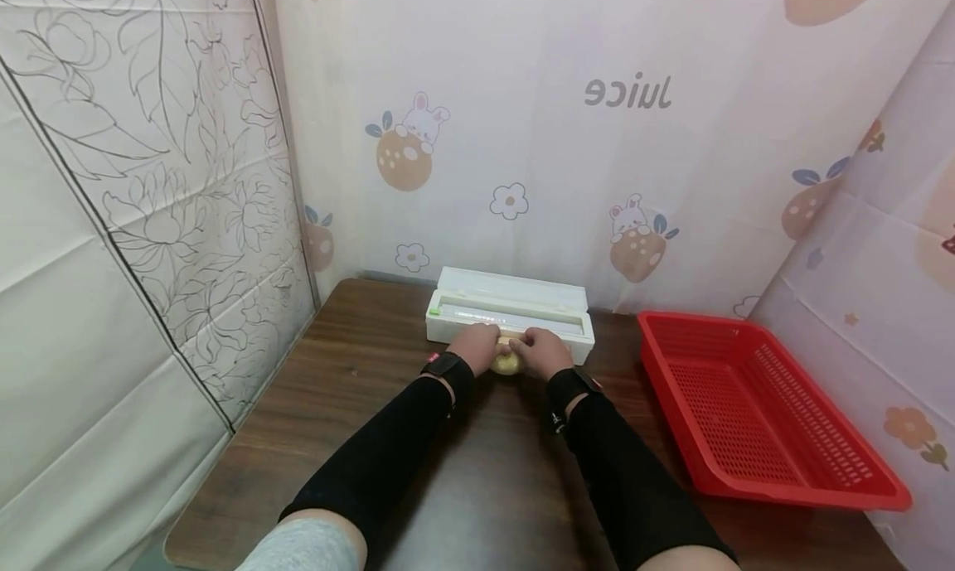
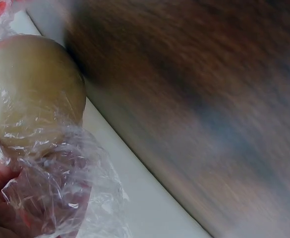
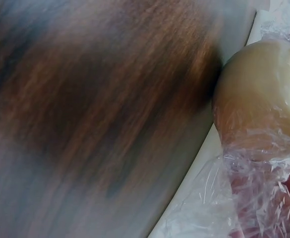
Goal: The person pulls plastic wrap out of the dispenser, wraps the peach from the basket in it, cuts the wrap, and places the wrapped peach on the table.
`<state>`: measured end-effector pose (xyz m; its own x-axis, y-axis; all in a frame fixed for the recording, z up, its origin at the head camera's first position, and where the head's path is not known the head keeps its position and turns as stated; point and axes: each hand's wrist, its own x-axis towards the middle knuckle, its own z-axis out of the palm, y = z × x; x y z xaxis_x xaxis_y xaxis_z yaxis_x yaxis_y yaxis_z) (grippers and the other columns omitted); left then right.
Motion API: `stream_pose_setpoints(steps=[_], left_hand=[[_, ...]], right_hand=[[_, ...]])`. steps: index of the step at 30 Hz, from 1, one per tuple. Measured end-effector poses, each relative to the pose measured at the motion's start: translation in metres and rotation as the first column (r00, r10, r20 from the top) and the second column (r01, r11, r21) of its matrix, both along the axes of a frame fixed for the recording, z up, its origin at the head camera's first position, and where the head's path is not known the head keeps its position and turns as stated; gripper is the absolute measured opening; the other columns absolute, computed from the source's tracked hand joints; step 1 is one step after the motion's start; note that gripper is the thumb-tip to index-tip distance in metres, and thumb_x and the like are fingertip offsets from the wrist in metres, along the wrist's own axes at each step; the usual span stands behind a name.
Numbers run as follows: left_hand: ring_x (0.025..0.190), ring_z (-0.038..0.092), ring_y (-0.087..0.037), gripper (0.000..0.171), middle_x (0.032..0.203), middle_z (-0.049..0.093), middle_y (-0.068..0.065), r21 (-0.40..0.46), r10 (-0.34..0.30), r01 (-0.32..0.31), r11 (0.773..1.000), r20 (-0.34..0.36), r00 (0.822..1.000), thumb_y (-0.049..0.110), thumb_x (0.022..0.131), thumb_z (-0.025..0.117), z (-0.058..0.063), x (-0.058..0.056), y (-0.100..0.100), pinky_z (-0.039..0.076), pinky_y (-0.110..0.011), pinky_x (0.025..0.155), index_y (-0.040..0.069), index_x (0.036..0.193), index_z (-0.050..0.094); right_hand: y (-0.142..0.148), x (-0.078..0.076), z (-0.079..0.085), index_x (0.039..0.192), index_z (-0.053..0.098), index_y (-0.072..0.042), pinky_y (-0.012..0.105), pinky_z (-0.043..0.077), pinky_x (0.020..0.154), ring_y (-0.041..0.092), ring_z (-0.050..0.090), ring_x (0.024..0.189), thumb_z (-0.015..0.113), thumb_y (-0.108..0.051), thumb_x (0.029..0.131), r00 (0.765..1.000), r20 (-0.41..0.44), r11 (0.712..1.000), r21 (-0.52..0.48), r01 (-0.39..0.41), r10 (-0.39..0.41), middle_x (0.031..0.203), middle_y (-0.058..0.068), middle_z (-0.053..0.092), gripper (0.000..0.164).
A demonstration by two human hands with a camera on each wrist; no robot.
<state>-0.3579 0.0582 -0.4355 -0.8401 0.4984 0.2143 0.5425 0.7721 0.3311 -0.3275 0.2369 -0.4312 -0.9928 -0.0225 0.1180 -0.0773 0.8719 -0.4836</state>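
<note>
cling film (image 2: 60,186) — crinkled, glossy plastic | tabletop (image 1: 358,347): wood grain | basket (image 1: 675,405): plastic | sleeves (image 1: 373,463) — matt cloth

There is one wrapped item (image 1: 507,365), one box (image 1: 511,284), one basket (image 1: 746,422).

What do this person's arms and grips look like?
This person wears black forearm sleeves and a light grey sleeve near the left elbow. The left wrist strap and right wrist strap are black, the left with a small red mark. The left grip and right grip wear no gloves.

The tabletop (image 1: 328,380) leaves passage left of the left sleeve (image 1: 379,457). Ahead the white box (image 1: 515,287) bars the way, rightward the red basket (image 1: 746,422)
</note>
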Motion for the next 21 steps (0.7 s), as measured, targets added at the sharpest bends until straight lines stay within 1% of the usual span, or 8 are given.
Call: stream_pose_setpoints(steps=[2, 5, 8, 12, 15, 18, 21], left_hand=[[0.072, 0.057, -0.018, 0.037, 0.080, 0.064, -0.003, -0.019, 0.009, -0.009, 1.000, -0.028, 1.000, 0.042, 0.107, 0.062, -0.002, -0.002, 0.001, 0.052, -0.040, 0.075, 0.009, 0.090, 0.065], [0.077, 0.065, -0.022, 0.040, 0.084, 0.070, -0.006, -0.032, 0.031, -0.033, 0.999, -0.042, 0.999, 0.043, 0.109, 0.058, -0.004, -0.004, 0.004, 0.055, -0.042, 0.079, 0.008, 0.092, 0.069], [0.080, 0.069, -0.025, 0.043, 0.087, 0.073, -0.008, -0.036, 0.054, -0.055, 0.998, -0.042, 0.998, 0.044, 0.110, 0.056, 0.000, -0.002, 0.005, 0.056, -0.040, 0.078, 0.007, 0.092, 0.071], [0.074, 0.065, -0.022, 0.045, 0.082, 0.071, -0.006, -0.017, 0.083, -0.082, 0.996, 0.007, 0.997, 0.044, 0.109, 0.057, 0.002, -0.002, 0.006, 0.054, -0.036, 0.073, 0.009, 0.086, 0.071], [0.069, 0.059, -0.019, 0.047, 0.078, 0.068, -0.004, -0.028, 0.093, -0.092, 0.995, 0.035, 0.995, 0.045, 0.109, 0.056, -0.001, -0.005, 0.007, 0.051, -0.034, 0.071, 0.009, 0.085, 0.071], [0.068, 0.060, -0.019, 0.047, 0.078, 0.069, -0.004, -0.053, 0.097, -0.096, 0.994, 0.020, 0.995, 0.046, 0.109, 0.056, -0.004, -0.007, 0.009, 0.052, -0.034, 0.070, 0.009, 0.085, 0.071], [0.070, 0.063, -0.020, 0.046, 0.079, 0.071, -0.005, -0.060, 0.097, -0.097, 0.994, 0.012, 0.995, 0.045, 0.109, 0.056, -0.003, -0.007, 0.009, 0.053, -0.034, 0.071, 0.008, 0.086, 0.072]], right_hand=[[-0.002, -0.002, 0.001, 0.088, 0.069, -0.012, 0.043, 0.039, 0.080, 0.025, 0.057, 0.076, 0.062, -0.042, 0.105, 1.000, 0.003, 1.000, 0.016, 0.014, -0.014, 0.080, 0.005, 0.067, 0.035], [-0.005, -0.006, 0.002, 0.077, 0.063, -0.013, 0.042, 0.037, 0.077, 0.025, 0.055, 0.071, 0.060, -0.044, 0.105, 0.999, 0.003, 0.998, 0.040, 0.046, -0.046, 0.071, 0.003, 0.061, 0.042], [-0.006, -0.010, 0.001, 0.071, 0.058, -0.014, 0.043, 0.036, 0.076, 0.026, 0.054, 0.068, 0.058, -0.046, 0.106, 0.997, 0.006, 0.996, 0.059, 0.072, -0.072, 0.067, 0.003, 0.058, 0.048], [-0.008, -0.012, 0.002, 0.072, 0.061, -0.013, 0.044, 0.037, 0.077, 0.027, 0.056, 0.070, 0.055, -0.048, 0.107, 0.996, 0.030, 0.993, 0.085, 0.086, -0.089, 0.069, 0.004, 0.061, 0.050], [-0.011, -0.010, 0.006, 0.075, 0.065, -0.013, 0.045, 0.040, 0.078, 0.026, 0.060, 0.073, 0.054, -0.048, 0.108, 0.993, 0.059, 0.991, 0.096, 0.095, -0.101, 0.074, 0.004, 0.066, 0.050], [-0.015, -0.006, 0.011, 0.078, 0.069, -0.011, 0.048, 0.043, 0.080, 0.028, 0.063, 0.077, 0.054, -0.046, 0.108, 0.990, 0.075, 0.989, 0.104, 0.108, -0.116, 0.079, 0.006, 0.071, 0.049], [-0.016, -0.009, 0.010, 0.084, 0.073, -0.010, 0.050, 0.044, 0.083, 0.029, 0.065, 0.082, 0.053, -0.047, 0.108, 0.988, 0.078, 0.985, 0.121, 0.123, -0.132, 0.085, 0.008, 0.075, 0.049]])
